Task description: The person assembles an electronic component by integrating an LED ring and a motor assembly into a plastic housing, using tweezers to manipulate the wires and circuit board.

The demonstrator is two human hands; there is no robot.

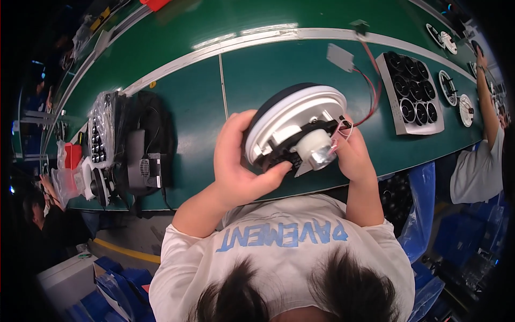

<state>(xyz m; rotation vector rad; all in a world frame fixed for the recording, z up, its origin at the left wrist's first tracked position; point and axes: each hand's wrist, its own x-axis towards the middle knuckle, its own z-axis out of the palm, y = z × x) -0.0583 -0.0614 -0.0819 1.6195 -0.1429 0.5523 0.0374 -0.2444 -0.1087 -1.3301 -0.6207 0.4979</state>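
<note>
Above the bench, both hands hold a round white housing with a black rim, tilted so its inner parts show. My left hand wraps its left side, the thumb pressed near the black inner frame. My right hand grips the right side, its thumb beside a silver-and-white cylindrical part that looks like a motor. Thin wires stand by that thumb; the fingers behind the housing are hidden. Red and black wires run near the housing, up past a pale flat rectangular piece.
On the green bench, a tray of round black parts stands at right, with white rings beyond it. A black bag and plastic-wrapped parts lie at left. Another person's arm reaches in at far right.
</note>
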